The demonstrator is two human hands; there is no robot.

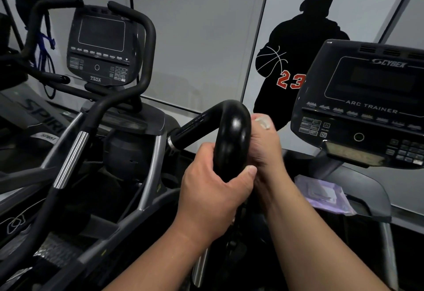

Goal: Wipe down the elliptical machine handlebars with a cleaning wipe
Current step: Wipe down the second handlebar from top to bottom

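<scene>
A pale wall (199,38) of panels fills the background, carrying a black silhouette decal (305,45) of a basketball player with a red 23. In front of it on the right stands the Cybex Arc Trainer console (367,107), dark-screened, with keypads along its lower edge. To the left is a second machine whose console (101,45) is marked 750A, framed by curved black handlebars, and at the far left edge lies a grey Spirit machine deck (34,111). Central and nearest is the black elliptical handlebar (231,130), a glossy looped grip bending over at its top and running left down to a metal collar. The left hand (211,196) grips the lower part of this loop, fingers curled round the far side and the thumb pressed across the front. The right hand (263,143) wraps the right side of the loop just above, touching the left thumb; its fingers are curled behind the bar and mostly hidden, so I cannot tell exactly how they lie. A small whitish patch shows at its top, perhaps the cleaning wipe (262,122), pressed against the bar. A purple wipe packet (325,193) rests on the right machine's ledge, below the console.
</scene>
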